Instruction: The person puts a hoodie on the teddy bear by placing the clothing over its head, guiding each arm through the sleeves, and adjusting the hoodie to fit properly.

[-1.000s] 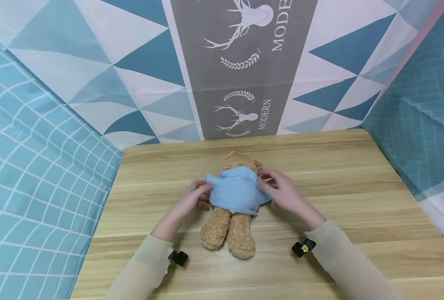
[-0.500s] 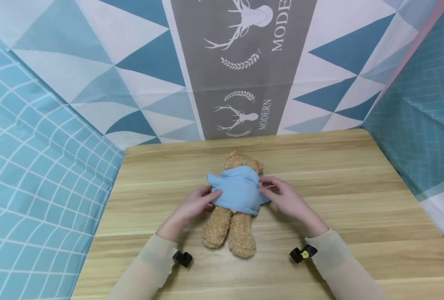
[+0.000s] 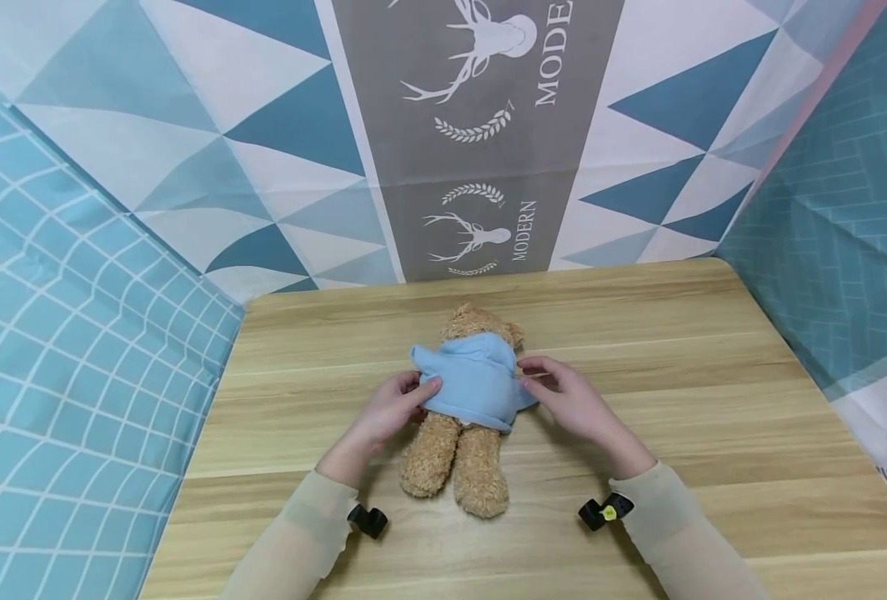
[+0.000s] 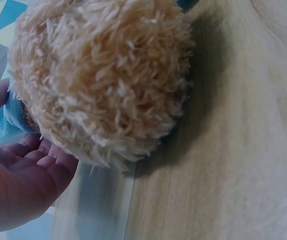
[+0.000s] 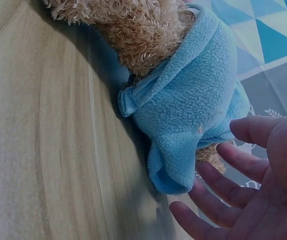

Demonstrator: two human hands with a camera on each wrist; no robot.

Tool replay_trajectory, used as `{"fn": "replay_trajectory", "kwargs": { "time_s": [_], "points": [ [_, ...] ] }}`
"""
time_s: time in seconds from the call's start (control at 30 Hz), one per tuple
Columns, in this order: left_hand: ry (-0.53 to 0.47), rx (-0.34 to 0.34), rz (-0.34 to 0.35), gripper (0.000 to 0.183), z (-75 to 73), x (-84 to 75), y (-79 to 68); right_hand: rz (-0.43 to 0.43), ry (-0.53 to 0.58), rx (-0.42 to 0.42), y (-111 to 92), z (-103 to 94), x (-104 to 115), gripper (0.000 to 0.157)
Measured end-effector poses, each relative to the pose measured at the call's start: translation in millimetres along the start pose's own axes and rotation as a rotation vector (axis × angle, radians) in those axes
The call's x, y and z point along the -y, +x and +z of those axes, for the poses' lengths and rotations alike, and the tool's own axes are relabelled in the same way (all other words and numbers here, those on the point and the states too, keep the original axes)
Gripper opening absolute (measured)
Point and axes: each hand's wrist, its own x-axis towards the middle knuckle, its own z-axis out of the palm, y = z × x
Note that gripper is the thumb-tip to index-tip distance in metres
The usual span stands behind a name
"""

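A brown teddy bear (image 3: 481,471) in a light blue fleece top (image 3: 476,379) lies on the wooden table, head away from me, its face not in sight. At its left side my left hand (image 3: 391,410) grips the top, thumb over the cloth and fingers tucked beneath the edge. In the left wrist view, a furry leg (image 4: 103,80) covers much of what that hand (image 4: 26,180) holds. On the other side, my right hand (image 3: 567,396) is beside the bear's sleeve (image 5: 173,162). The right wrist view has this hand's fingers (image 5: 216,202) spread and loosely bent, pinching nothing.
The wooden table (image 3: 661,375) extends around the bear on all sides. A patterned cloth wall (image 3: 286,167) rises behind its far edge, with a blue checked cloth (image 3: 76,333) at the left and a teal one (image 3: 849,233) at the right.
My left hand has shifted from the raised left sleeve down to the side of the top, its thumb now over the cloth. My right hand has drawn slightly down from the bear's head.
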Motion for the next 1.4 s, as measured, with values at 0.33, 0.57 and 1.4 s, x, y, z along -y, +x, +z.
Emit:
{"fn": "replay_trajectory", "kwargs": {
  "time_s": [0.33, 0.57, 1.4],
  "points": [
    [0.023, -0.052, 0.027, 0.043, -0.7, 1.9, -2.6, -0.029, -0.010, -0.002, -0.8, 0.2, 9.0, 0.038],
    [0.103, -0.190, 0.053, 0.043, -3.1, -9.5, -14.6, -0.013, -0.008, 0.012, -0.8, 1.7, 10.4, 0.038],
    [0.534, -0.331, 0.308, 0.039, -5.8, -64.7, -29.0, -0.007, 0.000, 0.059, 2.9, 5.1, 14.2, 0.041]
  ]
}}
